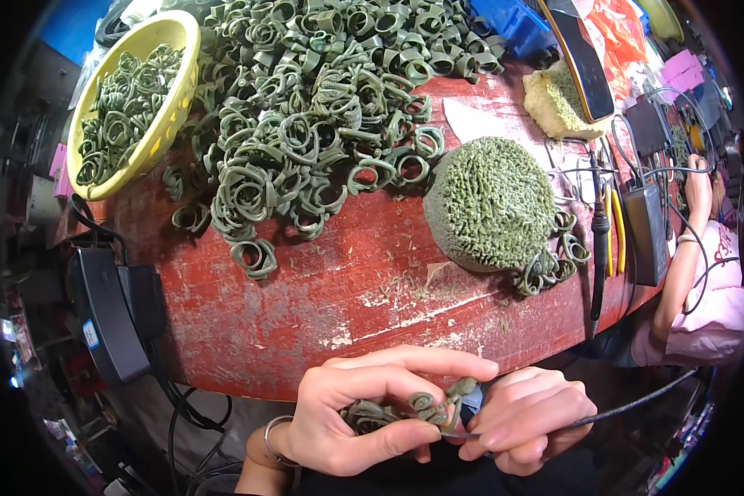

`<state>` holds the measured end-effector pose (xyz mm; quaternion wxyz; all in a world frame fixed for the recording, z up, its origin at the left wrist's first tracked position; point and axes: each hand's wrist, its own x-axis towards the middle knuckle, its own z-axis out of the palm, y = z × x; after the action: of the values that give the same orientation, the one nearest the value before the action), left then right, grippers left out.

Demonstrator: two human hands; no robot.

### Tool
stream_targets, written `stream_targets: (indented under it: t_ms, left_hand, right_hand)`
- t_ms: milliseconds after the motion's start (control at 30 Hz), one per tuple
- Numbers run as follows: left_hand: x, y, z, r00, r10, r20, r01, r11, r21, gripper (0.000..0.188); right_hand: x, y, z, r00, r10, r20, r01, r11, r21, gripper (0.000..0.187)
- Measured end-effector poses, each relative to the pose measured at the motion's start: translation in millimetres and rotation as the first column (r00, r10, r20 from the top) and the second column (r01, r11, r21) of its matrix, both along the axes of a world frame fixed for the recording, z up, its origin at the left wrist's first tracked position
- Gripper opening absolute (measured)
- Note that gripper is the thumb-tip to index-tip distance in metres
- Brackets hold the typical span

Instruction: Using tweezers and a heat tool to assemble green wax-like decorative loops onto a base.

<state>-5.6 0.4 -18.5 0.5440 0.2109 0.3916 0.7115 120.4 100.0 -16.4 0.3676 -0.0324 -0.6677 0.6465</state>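
At the table's near edge, my left hand (339, 405) is closed round a few green wax rings (440, 407), one with curled ends showing between thumb and fingers. My right hand (533, 417) grips a thin corded pen tool (469, 436). Its slim tip reaches the ring by my left thumb, and its black cord (628, 409) runs off to the right. My fingers hide most of the tool's body. Beyond my hands stands a round block (494, 202) with a rough green top, and several loose rings (566, 248) lie against its right side.
A large heap of green rings (306, 132) covers the far part of the red table (372, 289). A yellow basket (182, 91) of rings sits far left. To the right are a soldering-iron-like tool (599, 223), yellow-handled tweezers (617, 231), a phone (583, 66) and a co-worker's arm (682, 256).
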Motion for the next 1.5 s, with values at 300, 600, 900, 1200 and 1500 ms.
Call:
stream_targets:
  t_ms: [300, 600, 900, 1200, 1500]
  left_hand:
    - [3.4, 0.7, 0.2, 0.999, 0.03, 0.045, -0.03, 1.0, -0.005, 0.025]
    - [2.9, -2.7, -5.1, 0.999, 0.031, 0.039, -0.033, 0.997, 0.064, 0.018]
    - [5.5, 1.9, -1.0, 0.98, -0.039, 0.197, 0.026, 0.997, 0.067, 0.015]
    - [-0.2, 2.1, -7.3, 0.939, -0.267, 0.216, 0.227, 0.954, 0.195, 0.013]
    - [2.0, -5.2, -8.4, 0.912, -0.292, 0.288, 0.228, 0.945, 0.235, 0.012]
  right_hand:
    - [-3.6, -10.8, -2.2, 0.983, -0.16, 0.086, 0.163, 0.986, -0.027, 0.024]
    - [-4.6, -0.7, -3.1, 1.0, 0.014, -0.006, -0.014, 0.995, 0.099, 0.021]
    - [-2.6, -14.5, -0.8, 0.992, -0.124, 0.03, 0.126, 0.988, -0.089, 0.024]
    - [-7.0, -21.8, -3.2, 0.941, -0.328, -0.085, 0.318, 0.941, -0.113, 0.01]
    - [-0.2, -17.6, -1.6, 0.918, -0.392, 0.058, 0.356, 0.88, 0.314, 0.006]
